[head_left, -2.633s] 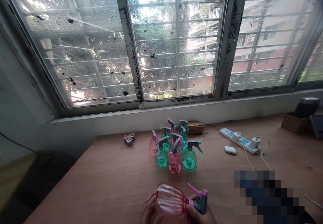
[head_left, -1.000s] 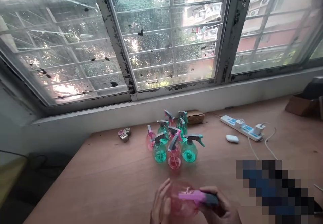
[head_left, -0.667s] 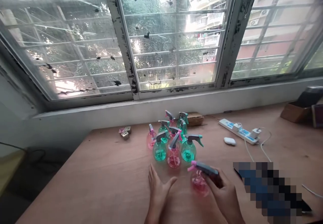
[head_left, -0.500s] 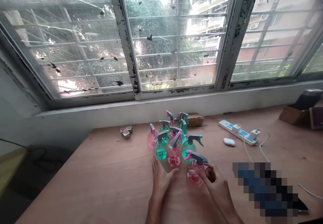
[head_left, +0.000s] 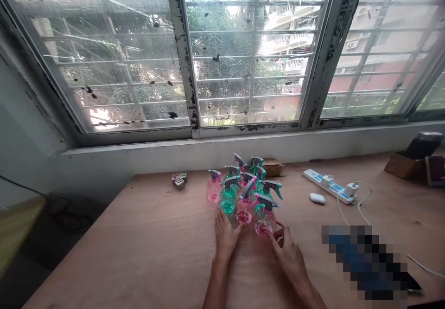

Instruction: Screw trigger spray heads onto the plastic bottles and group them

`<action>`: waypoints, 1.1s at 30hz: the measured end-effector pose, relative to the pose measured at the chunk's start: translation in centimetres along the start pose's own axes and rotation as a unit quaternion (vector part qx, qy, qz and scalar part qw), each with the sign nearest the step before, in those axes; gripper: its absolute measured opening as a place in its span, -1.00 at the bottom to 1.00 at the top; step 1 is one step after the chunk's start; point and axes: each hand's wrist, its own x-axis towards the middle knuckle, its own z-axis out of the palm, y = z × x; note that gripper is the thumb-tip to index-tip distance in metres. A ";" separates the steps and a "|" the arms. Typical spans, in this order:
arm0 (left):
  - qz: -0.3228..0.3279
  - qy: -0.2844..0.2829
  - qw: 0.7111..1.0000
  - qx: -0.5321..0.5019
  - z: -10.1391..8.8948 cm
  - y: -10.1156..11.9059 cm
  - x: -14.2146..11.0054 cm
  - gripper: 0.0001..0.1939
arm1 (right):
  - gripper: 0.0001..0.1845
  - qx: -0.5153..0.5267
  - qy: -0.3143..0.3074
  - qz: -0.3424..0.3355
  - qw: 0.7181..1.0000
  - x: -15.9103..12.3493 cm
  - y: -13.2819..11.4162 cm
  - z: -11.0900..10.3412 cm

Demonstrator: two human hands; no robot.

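Observation:
Several small pink and green spray bottles (head_left: pixel 247 193) stand bunched on the wooden table (head_left: pixel 146 248) near the window. A pink spray bottle (head_left: pixel 264 218) with a grey and pink trigger head stands at the front right of the bunch. My right hand (head_left: pixel 287 248) lies just in front of it, fingers apart and touching its base. My left hand (head_left: pixel 225 234) rests flat on the table, fingers stretched toward the green bottle (head_left: pixel 228 197) and pink bottle (head_left: pixel 245 207) at the front.
A white power strip (head_left: pixel 330 186) with plugged chargers and cables lies at the right, a small white case (head_left: pixel 317 198) beside it. Small cubes (head_left: pixel 178 180) sit left of the bottles. A brown box (head_left: pixel 273 166) stands behind them, cardboard boxes (head_left: pixel 405 165) at far right.
I held the pink bottle in both hands, then stood it down at the front right of the bunch. My right hand has let go and both hands have slid forward against the bottles.

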 end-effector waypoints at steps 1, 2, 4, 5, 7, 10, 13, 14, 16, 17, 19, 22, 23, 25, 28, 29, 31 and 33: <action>0.002 -0.001 1.000 0.001 0.0 -0.1 0.0 0.22 | -0.44 0.004 -0.005 0.001 1.000 0.1 0.1 0.1; 0.005 -0.002 1.000 0.001 -0.1 -0.2 0.0 0.23 | -0.41 0.012 -0.012 0.000 1.000 0.0 0.3 0.2; 0.017 -0.005 1.000 0.003 -0.2 -0.3 -0.2 0.22 | -0.35 0.035 -0.018 -0.004 0.999 -0.2 0.8 0.4; 0.024 -0.007 1.000 0.003 -0.3 -0.4 -0.2 0.19 | -0.32 0.045 -0.017 -0.008 0.999 -0.4 1.0 0.5; 0.037 -0.007 0.999 0.004 -0.4 -0.5 -0.3 0.12 | -0.28 0.052 -0.009 -0.016 0.998 -0.8 1.5 0.6; 0.048 -0.003 0.999 0.007 -0.4 -0.5 -0.3 0.06 | -0.28 0.057 -0.004 -0.026 0.998 -1.4 2.0 0.8; 0.053 -0.001 0.998 0.018 -0.7 -0.6 0.0 0.06 | -0.31 0.073 0.004 -0.035 0.997 -2.0 2.3 1.0; 0.054 -0.003 0.998 0.024 -0.8 -0.6 0.1 0.06 | -0.33 0.069 0.010 -0.042 0.997 -2.3 2.4 1.0; 0.058 -0.009 0.997 0.040 -1.2 -0.7 0.2 0.02 | -0.39 0.030 0.024 -0.072 0.997 -2.9 2.6 1.2; 0.061 -0.013 0.997 0.049 -1.4 -0.7 0.1 -0.02 | -0.43 0.003 0.027 -0.091 0.995 -3.3 2.8 1.3; 0.066 -0.024 0.995 0.070 -2.0 -0.8 -0.6 -0.12 | -0.48 -0.040 0.024 -0.122 0.991 -4.0 3.1 1.5; 0.078 -0.046 0.991 0.101 -3.1 -0.7 -2.9 -0.28 | -0.48 -0.098 0.023 -0.131 0.986 -5.0 3.5 1.8; 0.084 -0.054 0.989 0.110 -3.5 -0.6 -4.0 -0.32 | -0.45 -0.127 0.021 -0.135 0.982 -5.3 3.5 1.9; 0.099 -0.069 0.984 0.128 -4.6 -0.6 -6.4 -0.36 | -0.43 -0.183 0.005 -0.152 0.971 -5.6 3.6 1.9; 0.108 -0.086 0.979 0.151 -6.1 -0.9 -10.2 -0.38 | -0.47 -0.206 -0.037 -0.176 0.962 -6.0 3.4 1.6; 0.109 -0.090 0.977 0.157 -6.4 -1.0 -11.4 -0.38 | -0.48 -0.200 -0.060 -0.188 0.960 -6.1 3.2 1.4; 0.109 -0.097 0.975 0.167 -6.8 -1.4 -13.4 -0.38 | -0.46 -0.186 -0.121 -0.221 0.950 -6.3 2.8 1.0; 0.103 -0.063 0.975 0.186 -6.8 -1.8 -14.6 -0.35 | -0.38 -0.181 -0.182 -0.256 0.932 -6.4 2.2 0.6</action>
